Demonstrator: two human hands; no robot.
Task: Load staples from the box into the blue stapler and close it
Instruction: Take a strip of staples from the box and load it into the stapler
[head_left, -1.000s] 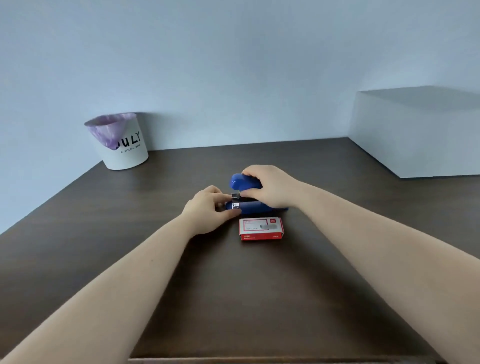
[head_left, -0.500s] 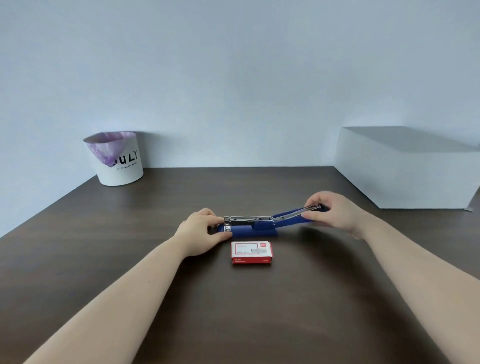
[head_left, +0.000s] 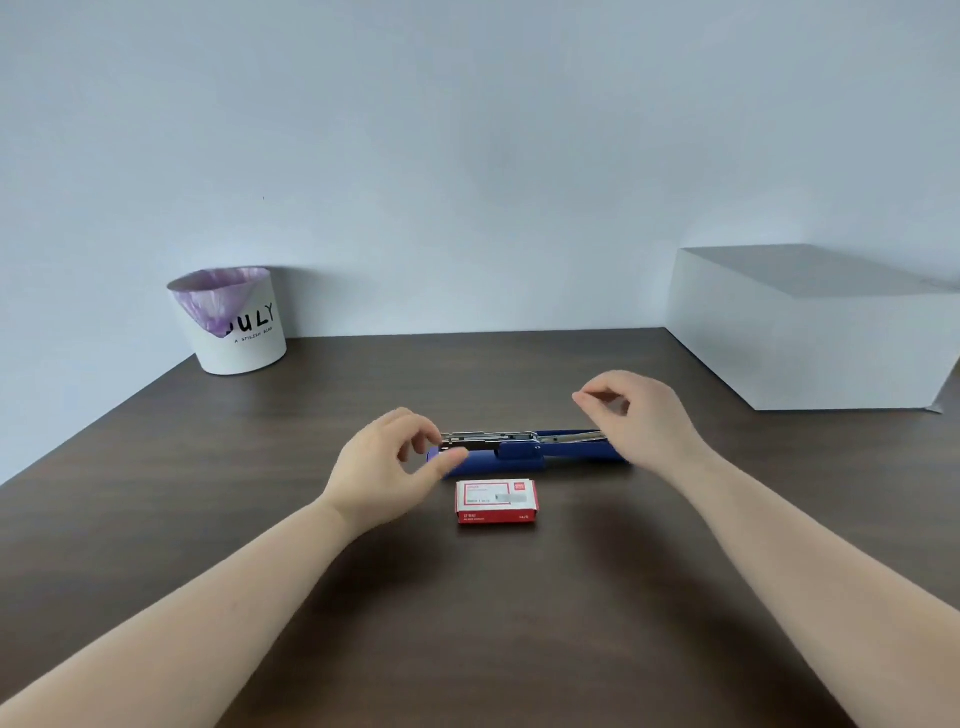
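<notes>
L hand (head_left: 387, 460) fingers (head_left: 451, 458) loosely apart, at stapler (head_left: 519, 457) front end; R hand (head_left: 636, 415) fingers curled, empty, above rear. Stapler open flat mid-tabletop (head_left: 311, 597), long axis 9–3 o'clock, nose at 9. Staple box (head_left: 496, 501) just beside, at 6.

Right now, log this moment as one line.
stapler: flipped open on table | staple box: closed, untouched | left hand: empty, at front end | right hand: empty, above cover

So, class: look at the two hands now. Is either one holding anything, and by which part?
Nothing is held. The left hand hovers open at the stapler's front end; the right hand is lifted off its flipped-open top.
</notes>
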